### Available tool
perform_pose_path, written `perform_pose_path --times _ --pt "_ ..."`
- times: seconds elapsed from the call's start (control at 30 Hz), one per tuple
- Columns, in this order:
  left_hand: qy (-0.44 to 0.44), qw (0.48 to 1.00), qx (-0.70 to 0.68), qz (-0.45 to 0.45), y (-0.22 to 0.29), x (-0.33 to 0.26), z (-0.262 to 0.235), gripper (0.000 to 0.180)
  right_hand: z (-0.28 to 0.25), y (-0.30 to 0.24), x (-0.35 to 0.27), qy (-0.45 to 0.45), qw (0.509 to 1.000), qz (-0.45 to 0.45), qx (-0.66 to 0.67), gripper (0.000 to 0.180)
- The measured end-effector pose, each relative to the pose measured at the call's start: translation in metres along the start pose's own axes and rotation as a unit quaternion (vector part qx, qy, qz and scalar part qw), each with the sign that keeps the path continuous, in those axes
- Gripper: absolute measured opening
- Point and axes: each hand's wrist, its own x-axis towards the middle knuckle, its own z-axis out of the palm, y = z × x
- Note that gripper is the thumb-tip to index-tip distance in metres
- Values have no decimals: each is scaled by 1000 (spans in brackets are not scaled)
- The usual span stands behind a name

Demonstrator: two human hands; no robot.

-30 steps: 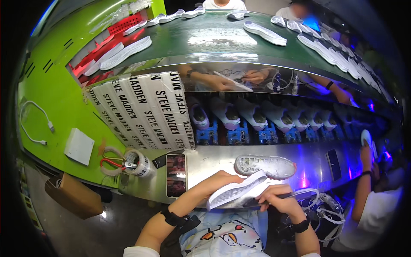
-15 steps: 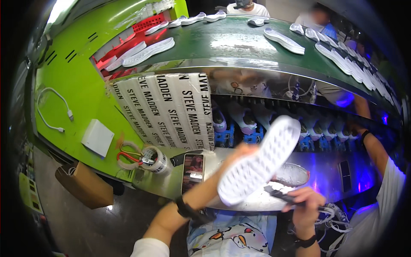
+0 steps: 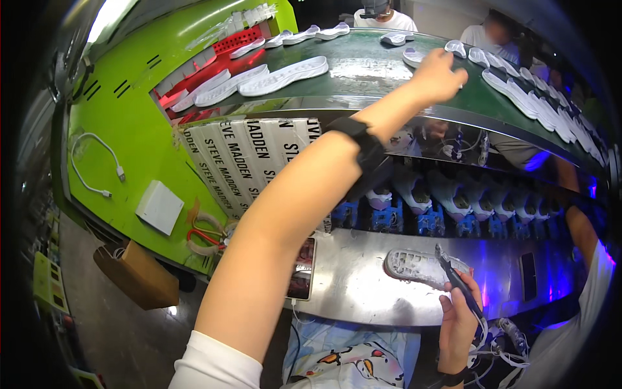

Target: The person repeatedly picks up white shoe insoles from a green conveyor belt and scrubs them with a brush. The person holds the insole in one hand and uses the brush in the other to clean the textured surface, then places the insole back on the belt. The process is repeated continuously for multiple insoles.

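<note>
My left hand [image 3: 440, 76] is stretched far out over the green surface, fingers apart. It lies over a white shoe sole [image 3: 413, 57] and hides most of it; I cannot make out a grip on it. In my right hand [image 3: 459, 318] is a slim black-handled tool [image 3: 459, 280], its tip pointing up and away. Just beyond the tool, a dirty grey-white shoe sole [image 3: 408, 267] rests tread up on the metal worktop [image 3: 363, 298]. Another white sole [image 3: 285, 76] sits on the green surface at the left, beside more soles.
White soles [image 3: 544, 110] line the far right. Shoes on blue stands [image 3: 431, 220] fill the shelf below. A striped carton [image 3: 227, 162], a phone [image 3: 303, 269] and scissors [image 3: 197, 236] are at the left. Another person's arm [image 3: 581, 227] reaches in at right; cables [image 3: 499, 343] hang below.
The white sole from my left hand now lies on the green surface at the left. My left arm has reached far forward. My right hand has turned the tool more upright.
</note>
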Motion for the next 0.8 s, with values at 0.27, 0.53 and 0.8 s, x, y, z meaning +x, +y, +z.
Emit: perform_pose_path --times 0.27,0.53,0.8 --pt "-9 971 231 -61 11 67 64 40 -57 -8 27 86 996 30 25 33" --pt "-114 913 340 -193 -77 64 -23 39 -60 -7 23 51 996 64 20 34" --pt "62 956 -143 -249 -35 -48 -105 32 -41 4 6 17 997 70 17 33"
